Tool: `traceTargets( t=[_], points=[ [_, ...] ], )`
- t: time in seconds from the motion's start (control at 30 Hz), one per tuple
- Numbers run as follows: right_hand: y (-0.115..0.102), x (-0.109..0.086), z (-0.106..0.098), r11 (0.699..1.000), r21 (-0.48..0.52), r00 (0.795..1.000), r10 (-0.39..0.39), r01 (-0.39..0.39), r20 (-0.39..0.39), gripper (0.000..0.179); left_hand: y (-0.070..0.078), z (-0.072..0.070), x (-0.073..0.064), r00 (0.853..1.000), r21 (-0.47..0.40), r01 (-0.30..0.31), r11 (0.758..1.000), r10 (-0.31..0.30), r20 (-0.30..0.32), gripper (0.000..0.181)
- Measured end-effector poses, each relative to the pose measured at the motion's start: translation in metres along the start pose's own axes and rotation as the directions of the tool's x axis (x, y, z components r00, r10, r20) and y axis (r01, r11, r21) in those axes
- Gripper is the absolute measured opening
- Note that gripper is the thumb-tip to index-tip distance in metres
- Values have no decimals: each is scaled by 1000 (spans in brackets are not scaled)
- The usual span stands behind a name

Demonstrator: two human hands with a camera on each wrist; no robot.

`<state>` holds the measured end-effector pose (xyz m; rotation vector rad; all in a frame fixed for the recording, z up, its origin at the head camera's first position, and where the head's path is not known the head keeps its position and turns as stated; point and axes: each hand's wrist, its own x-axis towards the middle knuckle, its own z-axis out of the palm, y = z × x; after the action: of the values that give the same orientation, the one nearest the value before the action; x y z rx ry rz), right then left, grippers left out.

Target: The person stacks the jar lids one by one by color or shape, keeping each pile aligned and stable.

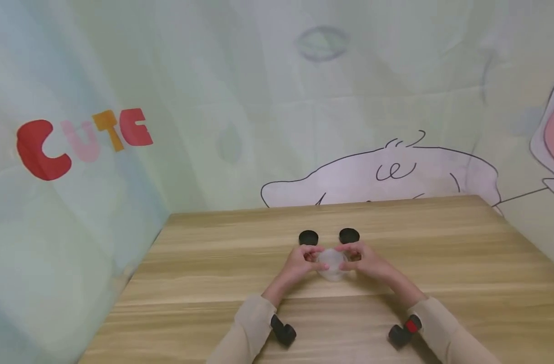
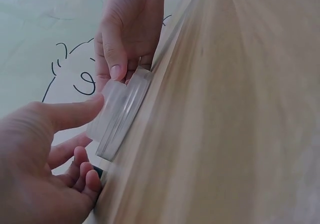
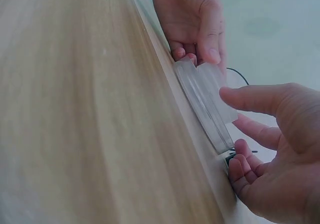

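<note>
A clear round plastic container [image 1: 333, 274] with a narrower upper tier and a wider lower one [image 2: 122, 126] sits on the wooden table. My left hand [image 1: 301, 261] pinches the upper tier from the left, thumb on the near side. From the right, my right hand [image 1: 367, 261] pinches the same tier, its thumb facing the left one. In the right wrist view, the other fingers of my right hand [image 3: 285, 149] curl loosely beside the container. Whether the two tiers are separate pieces I cannot tell.
Two black round discs [image 1: 308, 237] lie on the table [image 1: 213, 283] just beyond the hands, one behind each. A printed cloth [image 1: 213, 101] with the letters CUTE hangs along the back and left. Black devices [image 1: 284, 332] are strapped at both wrists.
</note>
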<state>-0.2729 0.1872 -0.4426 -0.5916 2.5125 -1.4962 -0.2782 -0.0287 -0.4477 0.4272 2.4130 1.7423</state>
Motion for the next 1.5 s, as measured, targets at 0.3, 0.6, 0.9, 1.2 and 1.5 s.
traceTargets(
  t=[0.3, 0.6, 0.9, 1.2, 1.5],
  points=[
    [8, -1, 1, 1000, -13, 1000, -28, 28, 10, 46, -4, 3, -3, 1000, 99, -7, 995, 6, 18, 41],
    [8, -2, 0, 1000, 7, 1000, 13, -13, 3, 47, -4, 3, -4, 1000, 125, -17, 992, 14, 23, 40],
    [8, -3, 2, 1000, 11, 1000, 17, -17, 13, 48, -7, 3, -7, 1000, 115, -16, 993, 15, 16, 38],
    [4, -3, 1, 997, 35, 996, 74, -72, -43, 43, -7, -1, -6, 998, 50, -56, 997, 57, -29, 29],
    [10, 2, -25, 1000, -3, 958, 28, -30, -286, 39, 23, 13, 19, 989, 21, -108, 994, 110, -100, 27]
  ],
)
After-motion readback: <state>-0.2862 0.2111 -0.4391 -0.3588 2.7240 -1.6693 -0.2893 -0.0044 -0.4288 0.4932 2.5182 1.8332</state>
